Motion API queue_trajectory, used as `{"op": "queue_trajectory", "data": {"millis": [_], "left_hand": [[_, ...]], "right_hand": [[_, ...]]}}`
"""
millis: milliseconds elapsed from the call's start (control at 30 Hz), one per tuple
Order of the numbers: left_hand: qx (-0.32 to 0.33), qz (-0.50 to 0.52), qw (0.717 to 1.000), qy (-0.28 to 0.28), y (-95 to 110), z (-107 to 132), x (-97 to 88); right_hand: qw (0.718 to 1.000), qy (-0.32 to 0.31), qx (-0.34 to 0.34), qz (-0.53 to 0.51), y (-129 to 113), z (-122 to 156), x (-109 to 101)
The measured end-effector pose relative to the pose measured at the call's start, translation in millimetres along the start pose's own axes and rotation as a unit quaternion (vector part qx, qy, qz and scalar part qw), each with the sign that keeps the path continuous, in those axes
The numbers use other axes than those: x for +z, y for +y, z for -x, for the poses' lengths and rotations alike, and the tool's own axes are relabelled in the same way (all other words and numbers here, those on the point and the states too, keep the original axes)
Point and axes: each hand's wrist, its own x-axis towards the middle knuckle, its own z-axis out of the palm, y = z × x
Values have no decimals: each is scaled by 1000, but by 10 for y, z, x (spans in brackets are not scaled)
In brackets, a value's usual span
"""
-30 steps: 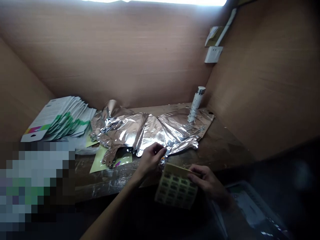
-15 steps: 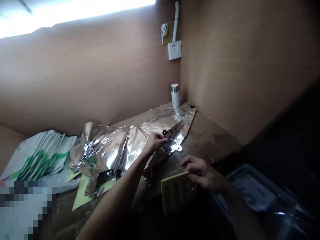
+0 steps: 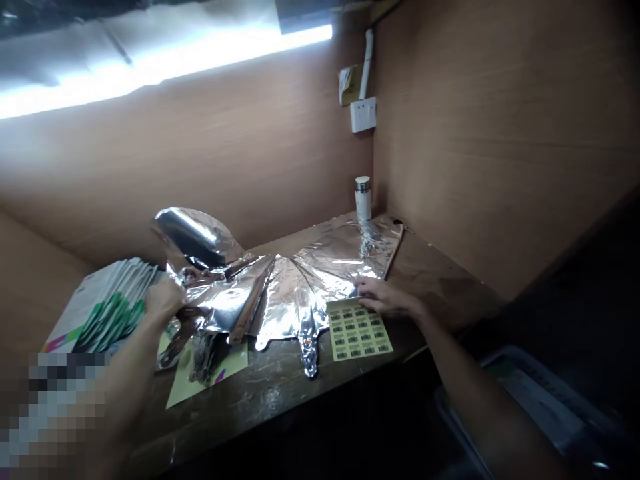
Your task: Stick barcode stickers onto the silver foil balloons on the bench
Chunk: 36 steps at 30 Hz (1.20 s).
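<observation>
My left hand (image 3: 165, 297) is closed at the left end of the shiny foil, its fingers partly hidden against a crumpled fold. Beside it a flap of a silver foil balloon (image 3: 200, 233) stands raised and bent. Flat silver foil balloons (image 3: 280, 300) lie spread over the table, with narrow tabs pointing to the front edge. My right hand (image 3: 384, 297) pinches the top edge of a yellow sheet of barcode stickers (image 3: 360, 333). That sheet hangs at the front of the foil, its printed rows facing me.
Packets with green and white print (image 3: 113, 303) are fanned out at the left. Another yellow sheet (image 3: 230, 360) lies under some foil tabs. A white bottle (image 3: 363, 199) stands in the back corner below a wall socket (image 3: 363, 115). A plastic bin (image 3: 530, 387) sits lower right.
My left hand has moved from the middle of the foil to its left end, where a flap has risen. The sticker sheet in my right hand has come up and turned its face to me.
</observation>
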Motion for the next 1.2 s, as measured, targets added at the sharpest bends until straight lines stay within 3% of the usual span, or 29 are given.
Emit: {"op": "queue_trajectory", "data": {"millis": [33,100,133,167,233,267,300,367,400,433,533,700,800,933,1000,1100,1200], "left_hand": [[-15,-60,997,50,-69,66,-94],[8,-119,982,149,-16,372,-171],[47,-94,980,169,94,606,-163],[84,-37,985,146,240,880,-132],[80,146,986,-26,562,1482,-30],[63,259,947,-178,700,1771,29],[25,346,893,-288,803,2029,88],[-55,460,793,-395,884,2415,191],[-87,490,772,-395,867,2541,233],[-109,505,770,-374,824,2630,268],[-132,498,811,-279,641,2769,338],[-144,481,840,-205,451,2912,377],[-156,445,853,-224,360,2928,355],[-144,445,839,-277,272,2880,298],[-122,419,856,-276,269,2873,280],[-97,354,894,-256,307,2897,278],[-88,342,901,-254,358,2932,292]], "right_hand": [[1000,7,10,-23,-105,50,12],[991,11,44,-123,-349,121,80],[979,7,66,-192,-478,138,137],[961,-3,89,-263,-604,143,208],[925,-31,124,-357,-830,123,371],[916,-48,134,-375,-927,104,452],[912,-62,139,-380,-1012,85,526],[916,-74,141,-369,-1153,56,644],[921,-63,137,-360,-1212,51,689],[925,-46,130,-353,-1267,54,727],[931,-12,100,-350,-1407,102,840],[928,34,103,-356,-1529,186,1111],[906,24,136,-399,-1540,208,1241],[882,-36,172,-436,-1556,238,1304],[911,-39,162,-377,-1570,243,1301],[984,24,68,-164,-1571,227,1287],[995,58,-75,33,-1530,205,1301]]}}
